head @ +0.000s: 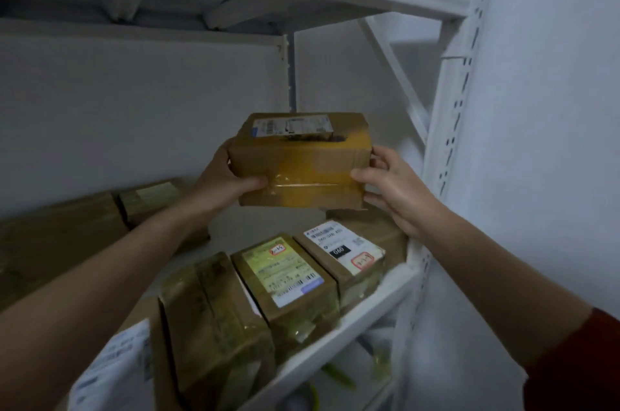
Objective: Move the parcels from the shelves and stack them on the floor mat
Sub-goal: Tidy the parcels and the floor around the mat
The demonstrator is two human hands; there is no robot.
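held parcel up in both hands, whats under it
Below the held parcel sits another brown parcel on the shelf; the held one and the right hand cover most of it. Whether they touch is unclear.

Two arms are seen, both bare at the wrist and along the forearm. The left hand (228, 182) and left forearm (117, 276) are shown uncovered as far as the near left frame edge. The right hand (396, 196) and right forearm (496, 283) are uncovered too. A dark red sleeve (577, 363) is worn above, its edge seen at the near right corner. Fabric is plain; texture cannot be told.
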